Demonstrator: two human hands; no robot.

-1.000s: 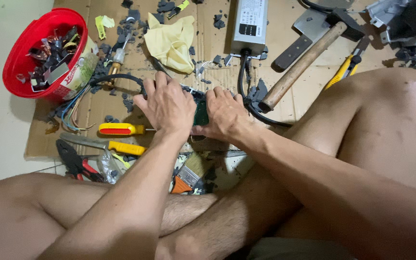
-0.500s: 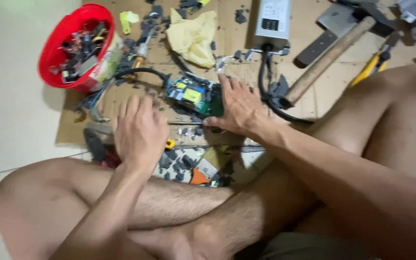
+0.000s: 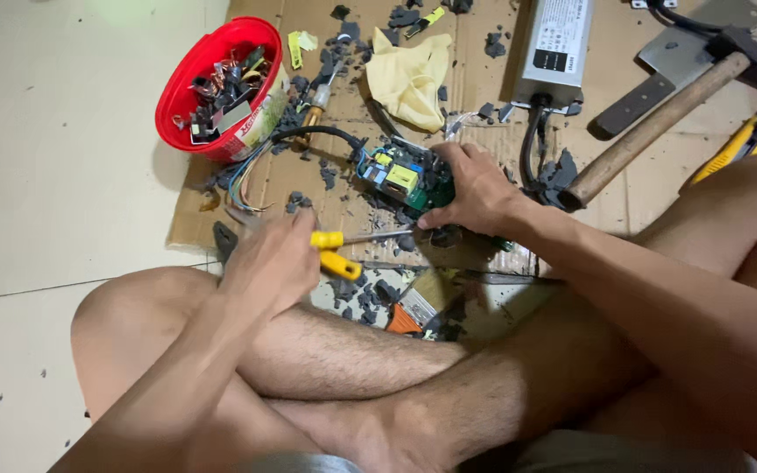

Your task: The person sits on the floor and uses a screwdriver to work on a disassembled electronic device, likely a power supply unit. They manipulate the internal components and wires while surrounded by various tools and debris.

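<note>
Open passage is found only on the pale floor at the left. The cardboard is crowded — red bowl, yellow cloth, hammer and dark fragments — and the near side is closed by crossed legs.

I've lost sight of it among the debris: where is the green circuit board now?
In the head view, the green circuit board lies mid-frame on the brown cardboard sheet, under the right hand, just below the crumpled yellow cloth.

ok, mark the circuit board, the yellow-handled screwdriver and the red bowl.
circuit board (image 3: 400,175), head view, on the yellow part near its middle
yellow-handled screwdriver (image 3: 327,239), head view, on the yellow handle
red bowl (image 3: 187,74), head view, on its left rim
</note>
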